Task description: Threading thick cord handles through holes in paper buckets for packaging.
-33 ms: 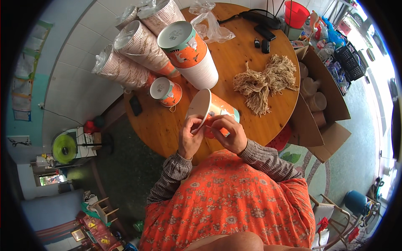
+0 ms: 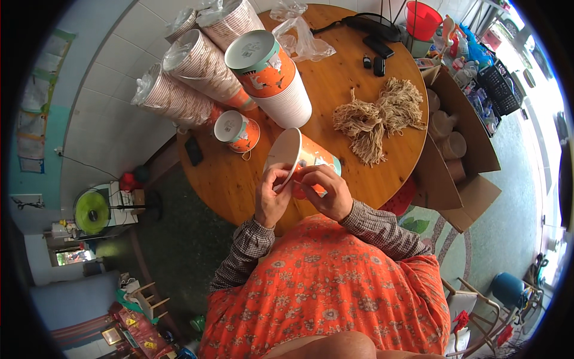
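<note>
A large orange paper cup (image 2: 315, 157) lies tilted on its side, its white mouth facing left. My left hand (image 2: 272, 196) is closed on its lower rim, thumb and fingers pinching the edge. Against the outside wall by the rim, my right hand (image 2: 327, 190) is closed in a pinch; what sits between its fingertips is too small to make out. Beyond them a tall stack of upside-down paper cups (image 2: 280, 106) stands on the table. Left of it is a smaller orange cup (image 2: 241, 133), upside down, with a loop of string at its rim. A bundle of beige strings (image 2: 378, 116) lies to the right.
The round wooden table (image 2: 353, 179) holds plastic-wrapped cup stacks (image 2: 206, 69) at the back left and a dark phone (image 2: 194, 151) at its left edge. Crumpled clear bags (image 2: 302, 36) and a black bag (image 2: 368, 25) lie far back. An open carton (image 2: 478, 140) with cups stands right.
The cup's mouth has tipped very slightly down and left. Both hands keep nearly the same places at its rim.
</note>
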The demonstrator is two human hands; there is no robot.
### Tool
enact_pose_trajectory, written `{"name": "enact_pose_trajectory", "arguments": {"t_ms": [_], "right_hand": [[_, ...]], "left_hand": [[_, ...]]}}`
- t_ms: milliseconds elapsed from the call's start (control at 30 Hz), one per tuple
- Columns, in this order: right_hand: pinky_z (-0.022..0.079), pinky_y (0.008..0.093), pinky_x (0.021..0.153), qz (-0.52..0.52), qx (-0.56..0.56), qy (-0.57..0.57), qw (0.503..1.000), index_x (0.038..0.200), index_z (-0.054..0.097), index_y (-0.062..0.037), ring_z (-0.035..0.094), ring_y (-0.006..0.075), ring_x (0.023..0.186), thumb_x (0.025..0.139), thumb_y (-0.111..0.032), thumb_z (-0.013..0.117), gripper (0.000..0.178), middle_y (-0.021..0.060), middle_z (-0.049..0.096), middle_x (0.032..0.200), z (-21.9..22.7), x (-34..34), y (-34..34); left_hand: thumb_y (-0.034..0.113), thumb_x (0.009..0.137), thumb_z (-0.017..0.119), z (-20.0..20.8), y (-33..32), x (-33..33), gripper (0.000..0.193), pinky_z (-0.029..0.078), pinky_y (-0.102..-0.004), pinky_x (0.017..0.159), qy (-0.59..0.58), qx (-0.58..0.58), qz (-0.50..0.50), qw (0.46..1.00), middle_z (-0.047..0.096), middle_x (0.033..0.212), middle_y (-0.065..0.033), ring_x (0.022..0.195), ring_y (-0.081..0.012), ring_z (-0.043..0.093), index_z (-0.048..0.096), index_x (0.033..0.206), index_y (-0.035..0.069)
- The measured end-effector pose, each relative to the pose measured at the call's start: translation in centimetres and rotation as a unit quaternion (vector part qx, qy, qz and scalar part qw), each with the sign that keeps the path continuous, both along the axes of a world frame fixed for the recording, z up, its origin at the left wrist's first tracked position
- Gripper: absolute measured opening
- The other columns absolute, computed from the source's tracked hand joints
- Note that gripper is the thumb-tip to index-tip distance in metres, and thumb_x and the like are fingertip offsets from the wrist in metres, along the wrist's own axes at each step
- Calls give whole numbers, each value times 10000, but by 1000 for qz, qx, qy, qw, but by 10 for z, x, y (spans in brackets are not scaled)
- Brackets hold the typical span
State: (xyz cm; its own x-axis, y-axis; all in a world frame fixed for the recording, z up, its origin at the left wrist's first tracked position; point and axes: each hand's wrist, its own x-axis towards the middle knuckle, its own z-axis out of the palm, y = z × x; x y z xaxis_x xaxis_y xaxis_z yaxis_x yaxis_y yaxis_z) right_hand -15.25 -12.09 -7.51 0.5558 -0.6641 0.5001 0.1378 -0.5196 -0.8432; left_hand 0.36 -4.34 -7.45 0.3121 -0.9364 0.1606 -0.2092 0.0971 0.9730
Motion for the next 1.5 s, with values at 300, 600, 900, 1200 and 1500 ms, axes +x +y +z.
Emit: {"name": "enact_pose_trajectory", "arguments": {"t_ms": [300,600,900,1200,1500], "right_hand": [[497,327,736,49,105,-20,993,859,553,-3,617,264,842,774,7,637,121,128,615,885,-1,-6,1],[482,364,787,45,-20,-7,999,883,547,-11,581,301,889,740,39,627,172,128,571,992,3,-9,5],[439,394,837,75,-113,-56,989,876,512,-26,544,304,893,699,74,618,229,112,572,983,16,-2,7],[456,370,788,87,-80,-56,991,877,512,-16,542,303,898,710,81,602,213,116,569,978,16,-5,8],[465,357,777,85,-81,-36,992,891,525,-9,543,296,892,724,59,602,196,122,553,953,15,-3,6]], "left_hand": [[-20,826,614,-1,4,1,116,465,-269,799,2,0,-32,999,605,1072,-115,902,-132,582,512,874,6],[17,860,591,10,-1,-7,244,466,-226,760,147,54,-2,988,602,985,-52,866,-104,574,546,1096,-28],[7,838,612,-3,-2,-8,297,486,-248,712,-132,-14,40,990,575,957,-88,831,-149,590,578,1131,-22],[-25,787,635,1,-3,-11,342,494,-259,707,-199,-38,35,979,566,926,-86,825,-164,596,587,1125,-8],[2,777,657,1,-5,-13,331,494,-255,717,-197,-9,30,980,566,932,-62,829,-150,593,597,1102,1]]}}
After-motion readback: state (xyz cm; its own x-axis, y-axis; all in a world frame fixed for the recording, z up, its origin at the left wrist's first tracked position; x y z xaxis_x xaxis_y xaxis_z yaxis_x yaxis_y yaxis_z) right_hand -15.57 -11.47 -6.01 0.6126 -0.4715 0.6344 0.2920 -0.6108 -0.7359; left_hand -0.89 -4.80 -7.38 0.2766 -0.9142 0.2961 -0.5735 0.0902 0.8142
